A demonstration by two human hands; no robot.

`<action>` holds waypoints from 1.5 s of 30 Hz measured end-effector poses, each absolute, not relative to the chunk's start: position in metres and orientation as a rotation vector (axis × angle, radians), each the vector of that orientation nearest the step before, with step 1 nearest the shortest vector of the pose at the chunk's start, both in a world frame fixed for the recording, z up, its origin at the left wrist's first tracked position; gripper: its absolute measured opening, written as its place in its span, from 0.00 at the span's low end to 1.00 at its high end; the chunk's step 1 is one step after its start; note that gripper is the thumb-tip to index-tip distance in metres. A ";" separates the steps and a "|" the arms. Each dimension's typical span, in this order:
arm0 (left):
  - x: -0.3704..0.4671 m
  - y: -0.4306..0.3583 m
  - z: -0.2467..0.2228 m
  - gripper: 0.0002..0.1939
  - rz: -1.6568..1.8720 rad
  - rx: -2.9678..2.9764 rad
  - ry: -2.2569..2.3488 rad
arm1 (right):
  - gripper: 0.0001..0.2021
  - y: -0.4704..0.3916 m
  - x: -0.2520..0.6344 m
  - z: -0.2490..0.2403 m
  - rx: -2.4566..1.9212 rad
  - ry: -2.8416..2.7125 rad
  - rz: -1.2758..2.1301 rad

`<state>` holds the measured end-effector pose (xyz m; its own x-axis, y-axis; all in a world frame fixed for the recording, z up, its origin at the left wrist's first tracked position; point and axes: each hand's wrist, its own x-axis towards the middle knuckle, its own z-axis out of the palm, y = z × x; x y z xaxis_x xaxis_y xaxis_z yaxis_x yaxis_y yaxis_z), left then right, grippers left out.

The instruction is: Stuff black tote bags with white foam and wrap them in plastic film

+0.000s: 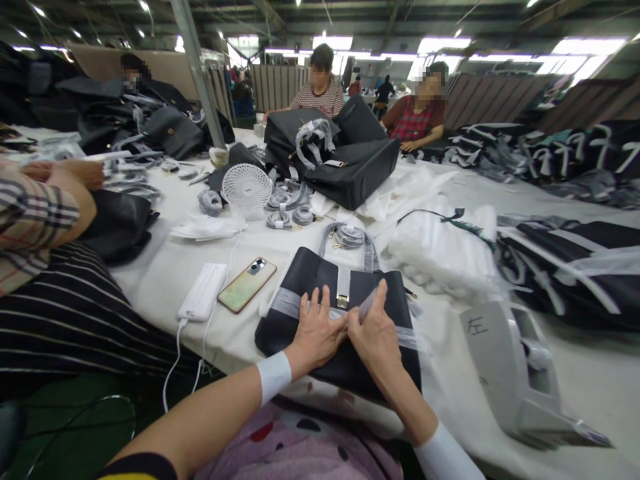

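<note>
A black handbag (330,357) lies flat at the table's near edge, with a translucent wrap strip (285,302) across its front and a gold clasp (343,300) at the middle. My left hand (320,330) rests on the bag below the clasp, fingers spread over the strip. My right hand (373,333) is on the bag just beside it, index finger stretched out along a loose piece of translucent film (367,302); its thumb is near my left thumb. The bag's wrapped handle (371,253) extends away behind it.
A phone (247,285), a white power bank (203,292) with cables and a white fan (247,190) stand left. More black bags (350,173) lie behind. A grey dispenser (505,373) and white rolled material (445,247) are right. A co-worker's arm (73,200) is left.
</note>
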<state>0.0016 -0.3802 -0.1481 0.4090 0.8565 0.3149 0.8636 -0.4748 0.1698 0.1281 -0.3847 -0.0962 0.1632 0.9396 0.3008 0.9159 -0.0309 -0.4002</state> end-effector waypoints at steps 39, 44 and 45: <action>0.002 -0.376 -0.140 0.33 -0.335 -2.744 -1.465 | 0.22 -0.397 0.237 -0.130 -1.713 -1.895 0.369; 0.008 -0.376 -0.138 0.32 -0.174 -2.950 -0.973 | 0.22 -0.399 0.239 -0.135 -1.611 -1.905 0.306; 0.012 -0.376 -0.138 0.32 -0.169 -2.977 -0.908 | 0.22 -0.399 0.239 -0.136 -1.601 -1.906 0.291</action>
